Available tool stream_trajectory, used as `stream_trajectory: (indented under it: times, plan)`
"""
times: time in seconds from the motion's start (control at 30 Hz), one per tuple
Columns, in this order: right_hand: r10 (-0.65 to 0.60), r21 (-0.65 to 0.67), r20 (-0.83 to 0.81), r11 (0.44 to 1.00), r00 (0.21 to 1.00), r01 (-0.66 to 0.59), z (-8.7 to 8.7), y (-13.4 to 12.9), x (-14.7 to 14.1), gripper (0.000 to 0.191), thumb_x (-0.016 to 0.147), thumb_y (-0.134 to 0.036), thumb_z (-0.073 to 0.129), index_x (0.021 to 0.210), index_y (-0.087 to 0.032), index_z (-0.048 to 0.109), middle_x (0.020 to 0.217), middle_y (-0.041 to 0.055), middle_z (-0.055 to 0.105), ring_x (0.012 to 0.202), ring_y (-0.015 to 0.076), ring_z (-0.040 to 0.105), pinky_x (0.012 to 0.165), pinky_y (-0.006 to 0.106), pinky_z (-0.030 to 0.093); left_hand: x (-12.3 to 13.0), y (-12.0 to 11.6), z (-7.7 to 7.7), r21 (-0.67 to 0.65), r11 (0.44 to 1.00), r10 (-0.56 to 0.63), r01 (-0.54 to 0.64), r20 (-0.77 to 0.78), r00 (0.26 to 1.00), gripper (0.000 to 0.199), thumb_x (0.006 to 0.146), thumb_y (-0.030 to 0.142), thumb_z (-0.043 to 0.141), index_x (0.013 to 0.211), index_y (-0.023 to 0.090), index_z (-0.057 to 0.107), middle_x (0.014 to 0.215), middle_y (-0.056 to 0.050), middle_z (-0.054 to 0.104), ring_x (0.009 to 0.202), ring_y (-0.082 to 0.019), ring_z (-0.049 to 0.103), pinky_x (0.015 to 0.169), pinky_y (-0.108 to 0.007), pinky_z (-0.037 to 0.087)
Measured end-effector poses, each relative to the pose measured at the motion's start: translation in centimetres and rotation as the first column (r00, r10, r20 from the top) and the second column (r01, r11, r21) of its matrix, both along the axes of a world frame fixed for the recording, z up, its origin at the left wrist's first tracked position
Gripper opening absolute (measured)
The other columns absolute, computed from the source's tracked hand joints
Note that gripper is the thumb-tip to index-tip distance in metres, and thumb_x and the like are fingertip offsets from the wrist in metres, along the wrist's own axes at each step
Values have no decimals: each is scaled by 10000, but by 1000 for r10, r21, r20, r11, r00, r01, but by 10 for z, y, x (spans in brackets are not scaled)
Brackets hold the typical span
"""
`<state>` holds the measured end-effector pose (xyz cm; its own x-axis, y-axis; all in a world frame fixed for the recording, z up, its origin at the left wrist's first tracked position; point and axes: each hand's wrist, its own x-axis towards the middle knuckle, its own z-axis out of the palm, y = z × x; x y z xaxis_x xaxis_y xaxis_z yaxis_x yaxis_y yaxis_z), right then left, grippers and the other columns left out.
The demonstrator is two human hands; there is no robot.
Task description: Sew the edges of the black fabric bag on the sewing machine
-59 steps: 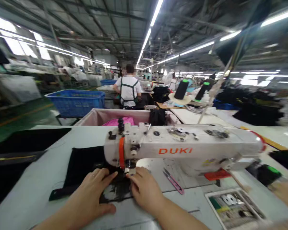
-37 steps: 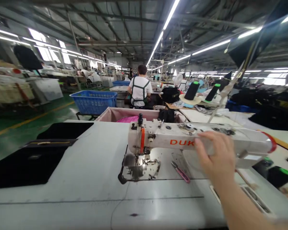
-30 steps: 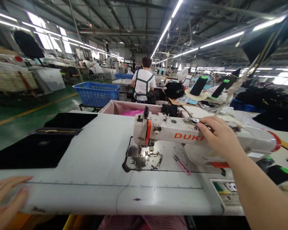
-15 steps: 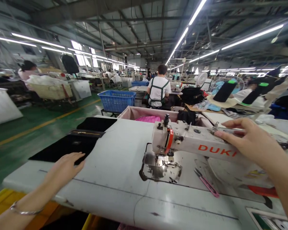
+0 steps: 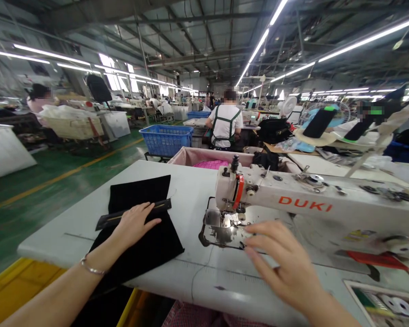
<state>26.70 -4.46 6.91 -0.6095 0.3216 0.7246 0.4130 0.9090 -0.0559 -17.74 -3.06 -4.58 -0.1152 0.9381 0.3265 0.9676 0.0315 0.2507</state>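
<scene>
Black fabric (image 5: 146, 247) with a dark zipper strip (image 5: 114, 219) across it lies on the pale sewing table (image 5: 191, 181), one part draping over the front edge. My left hand (image 5: 132, 225) rests flat on the zipper strip and fabric, fingers spread. Over the table, just right of the needle plate (image 5: 221, 234), hovers my right hand (image 5: 279, 261), fingers apart and holding nothing. Behind it stands the white sewing machine (image 5: 266, 195). The pink thread snips are not visible.
Yellow bins (image 5: 23, 284) sit below the table's front left. Behind the table are a pink-lined bin (image 5: 180, 156) and a blue basket (image 5: 167, 141). A person in a white shirt (image 5: 225, 122) sits beyond. Thread cones (image 5: 320, 122) stand at the right.
My left hand and the black fabric have moved right, toward the needle area. My right hand has left the top of the machine arm and come down toward the needle plate.
</scene>
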Motion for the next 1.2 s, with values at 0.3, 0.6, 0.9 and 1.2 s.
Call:
stream_trajectory:
  times: [0.3, 0.6, 0.9, 1.2]
  plan:
    - [35, -687, 152, 722, 988, 80, -73, -24, -84, 56, 864, -247, 682, 904, -208, 677, 949, 0, 653, 981, 175, 562, 900, 352, 442, 37, 3, 43, -148, 937, -321, 317, -8, 947, 154, 761, 250, 659, 844, 144, 585, 950, -46, 553, 917, -193, 514, 883, -356, 419]
    - [-94, -661, 207, 720, 974, 210, -78, -26, -121, 368, 815, -519, 705, 964, -182, 707, 980, 89, 635, 1027, 296, 540, 898, 482, 434, 58, -19, 36, -232, 915, -257, 329, 293, 921, 133, 762, 235, 637, 876, 167, 631, 853, -12, 586, 778, -167, 545, 738, -308, 422]
    - [-134, -641, -222, 766, 966, -41, -54, -42, -99, 49, 861, -240, 687, 905, -218, 690, 1121, 26, 598, 1097, 198, 488, 978, 408, 426, 102, -76, 95, -145, 846, -198, 513, 808, 555, 408, 856, 393, 710, 1183, 196, 568, 1180, -43, 645, 1094, -185, 610, 969, -279, 473]
    - [-66, -569, -276, 815, 959, -108, -32, -55, -74, 62, 905, -275, 644, 910, -298, 701, 1043, -118, 721, 987, 100, 649, 915, 316, 484, 121, -109, 98, -45, 906, -84, 422, 956, 283, 247, 813, 356, 778, 1025, 238, 731, 1010, -12, 700, 922, -143, 639, 827, -201, 518]
